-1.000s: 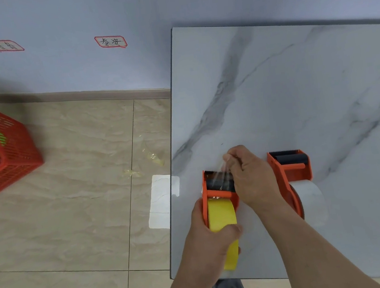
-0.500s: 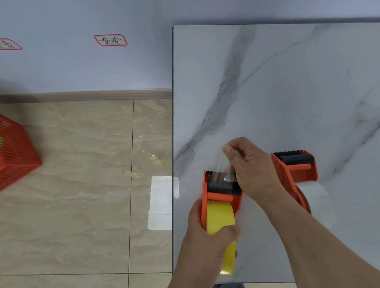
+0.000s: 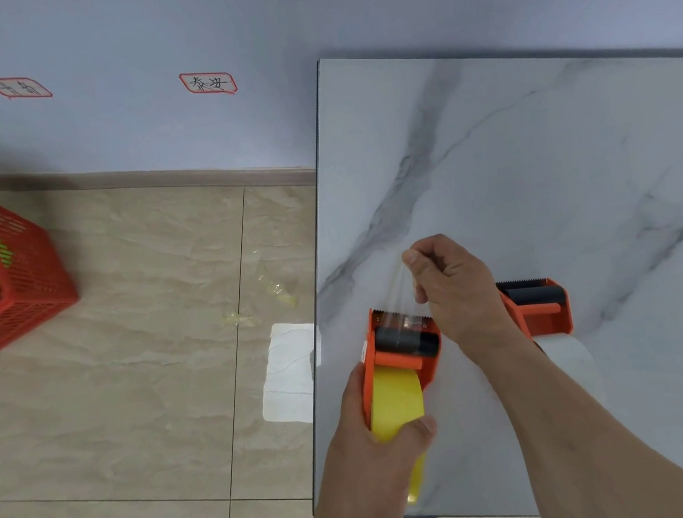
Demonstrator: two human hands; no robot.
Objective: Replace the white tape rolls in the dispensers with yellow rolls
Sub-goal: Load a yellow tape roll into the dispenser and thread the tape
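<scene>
Head view, from the left: a red slatted plastic basket (image 3: 27,291) stands on the tiled floor. At the marble table's (image 3: 537,172) near-left edge, the left hand (image 3: 372,441) grips the yellow tape roll (image 3: 395,403) in an orange dispenser (image 3: 403,342). The right hand (image 3: 451,283) pinches its clear tape end (image 3: 398,294). A second orange dispenser (image 3: 542,310) holds a white roll (image 3: 570,363).

The left hand (image 3: 376,441) curls around a yellow roll (image 3: 396,408) with the thumb laid across its face, while the right hand (image 3: 451,283), forearm crossing in from the lower right, pinches a clear tape strip (image 3: 401,294) (fingers bunched tight) above it.
</scene>
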